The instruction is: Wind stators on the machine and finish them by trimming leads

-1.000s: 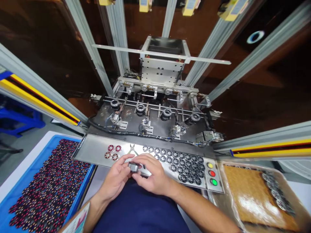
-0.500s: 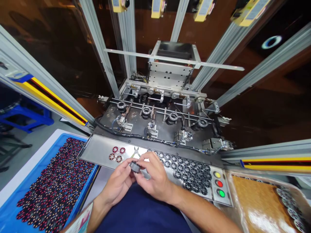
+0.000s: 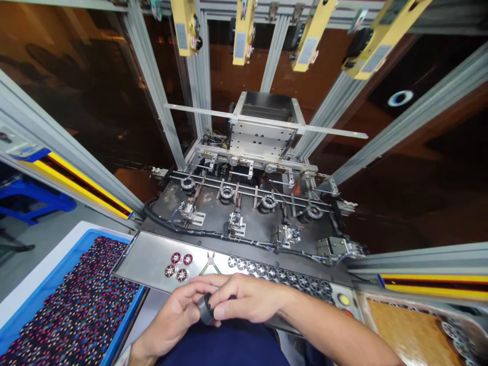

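A dark grey, ring-shaped part (image 3: pixel 206 309) is held low in front of my body. My left hand (image 3: pixel 173 312) grips its left side between thumb and fingers. From the right, my right hand (image 3: pixel 249 297) closes thumb and index finger on the part's other face, hiding some of it. Just beyond my hands lie cutting pliers (image 3: pixel 210 260) with green handles, on a metal tray (image 3: pixel 147 251). Left of them sit several red-wound motor stators (image 3: pixel 182 274). Rows of black-and-silver stator cores (image 3: pixel 271 273) stand to the right, partly covered by my right arm.
A blue tray (image 3: pixel 89 241) full of wound stators stands at the left. Behind the metal tray is a machine bed (image 3: pixel 213 213) with several ring-topped stations. A yellow button (image 3: pixel 343 299) and a box with a brown sheet (image 3: pixel 404 325) are at the right.
The view has tipped upward, so the tray and machine sit lower. The ring-shaped part has been turned in my fingers, and my right hand now reaches across it more flatly.
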The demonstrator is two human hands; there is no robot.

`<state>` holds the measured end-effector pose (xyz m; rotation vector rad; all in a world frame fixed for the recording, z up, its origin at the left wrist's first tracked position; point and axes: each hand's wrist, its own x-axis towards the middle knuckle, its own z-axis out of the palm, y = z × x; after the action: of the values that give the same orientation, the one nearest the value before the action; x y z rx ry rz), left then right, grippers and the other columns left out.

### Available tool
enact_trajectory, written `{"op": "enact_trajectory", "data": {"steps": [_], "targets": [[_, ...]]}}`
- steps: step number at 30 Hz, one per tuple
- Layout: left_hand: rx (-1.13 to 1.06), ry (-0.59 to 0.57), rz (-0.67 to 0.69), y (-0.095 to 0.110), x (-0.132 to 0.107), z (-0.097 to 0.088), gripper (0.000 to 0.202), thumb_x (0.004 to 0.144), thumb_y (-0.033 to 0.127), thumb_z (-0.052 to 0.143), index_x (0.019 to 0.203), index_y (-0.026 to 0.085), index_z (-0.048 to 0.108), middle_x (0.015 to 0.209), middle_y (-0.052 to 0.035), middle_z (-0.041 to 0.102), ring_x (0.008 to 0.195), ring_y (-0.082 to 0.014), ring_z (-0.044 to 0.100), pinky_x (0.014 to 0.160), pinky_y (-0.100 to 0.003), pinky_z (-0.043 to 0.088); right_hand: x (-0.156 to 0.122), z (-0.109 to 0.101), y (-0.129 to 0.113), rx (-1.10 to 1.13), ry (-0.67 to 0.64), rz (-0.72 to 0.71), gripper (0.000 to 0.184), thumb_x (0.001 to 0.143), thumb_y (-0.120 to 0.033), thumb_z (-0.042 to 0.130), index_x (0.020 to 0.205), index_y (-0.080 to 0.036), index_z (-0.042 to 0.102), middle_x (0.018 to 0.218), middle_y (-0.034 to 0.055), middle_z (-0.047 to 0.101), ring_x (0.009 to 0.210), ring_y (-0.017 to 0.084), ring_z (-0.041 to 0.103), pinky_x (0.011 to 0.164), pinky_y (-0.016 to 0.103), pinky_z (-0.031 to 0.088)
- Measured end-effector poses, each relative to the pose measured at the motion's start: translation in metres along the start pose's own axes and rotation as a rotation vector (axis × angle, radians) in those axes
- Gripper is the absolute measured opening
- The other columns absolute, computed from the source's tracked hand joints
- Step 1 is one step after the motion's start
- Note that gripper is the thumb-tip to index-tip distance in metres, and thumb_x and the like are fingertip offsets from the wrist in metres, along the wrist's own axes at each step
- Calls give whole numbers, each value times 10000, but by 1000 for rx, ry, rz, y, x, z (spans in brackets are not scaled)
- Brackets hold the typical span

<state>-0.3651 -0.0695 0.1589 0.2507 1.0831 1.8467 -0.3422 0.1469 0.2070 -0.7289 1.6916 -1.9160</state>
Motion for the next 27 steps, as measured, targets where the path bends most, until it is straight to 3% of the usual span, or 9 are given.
{"op": "enact_trajectory", "data": {"steps": [3,5,9,12,15,19,22,27], "targets": [[50,44,32,1,10,-9,502,762,500,735,1178,229,665,995,-91,739,843,-225,702,751,-317,520,6,-17,-2,-70,-33,-13,357,969,-361,510,819,-79,669,1262,177,613,1291,231,518,1107,317,357],[119,157,53,4,18,-17,520,779,499,720,1220,236,635,1044,-104,748,900,-240,710,802,-328,524,14,-44,-9,-270,-19,2,333,982,-346,488,875,-95,680,1339,167,578,1360,212,453,1115,304,354],[314,456,38,10,30,-38,457,809,464,698,1182,205,642,1108,-131,749,968,-243,711,903,-336,522,41,-133,-15,-874,173,130,266,986,-257,477,900,-130,694,1546,133,368,1419,207,369,1159,370,315],[357,560,9,6,32,-48,483,770,477,727,1144,179,654,1101,-146,752,953,-257,720,901,-354,541,61,-202,2,-965,290,230,230,959,-176,506,843,-115,694,1497,156,428,1405,267,380,1163,469,300],[352,647,21,-3,32,-53,482,735,486,753,1094,175,670,1057,-138,768,917,-256,731,875,-354,563,72,-244,30,-1013,324,308,142,924,-224,601,997,-133,682,1424,122,506,1343,282,447,1112,518,358],[340,705,-3,-9,32,-59,479,708,498,771,1060,183,690,1032,-121,778,934,-252,734,888,-338,566,77,-260,54,-1063,292,344,295,931,-295,606,1200,-174,603,1355,99,548,1223,264,541,1021,514,453],[338,651,-68,-8,33,-63,472,694,483,790,1046,182,700,1063,-124,772,985,-264,724,933,-357,552,80,-261,59,-1097,246,354,299,938,-306,596,1204,-170,596,1317,98,568,1173,253,572,982,492,486],[377,674,-26,-10,36,-63,415,767,468,734,1058,175,688,1074,-129,764,997,-259,717,948,-376,542,82,-264,56,-1134,175,376,286,942,-316,590,1182,-161,602,1243,89,608,1106,235,607,936,465,517]]}}
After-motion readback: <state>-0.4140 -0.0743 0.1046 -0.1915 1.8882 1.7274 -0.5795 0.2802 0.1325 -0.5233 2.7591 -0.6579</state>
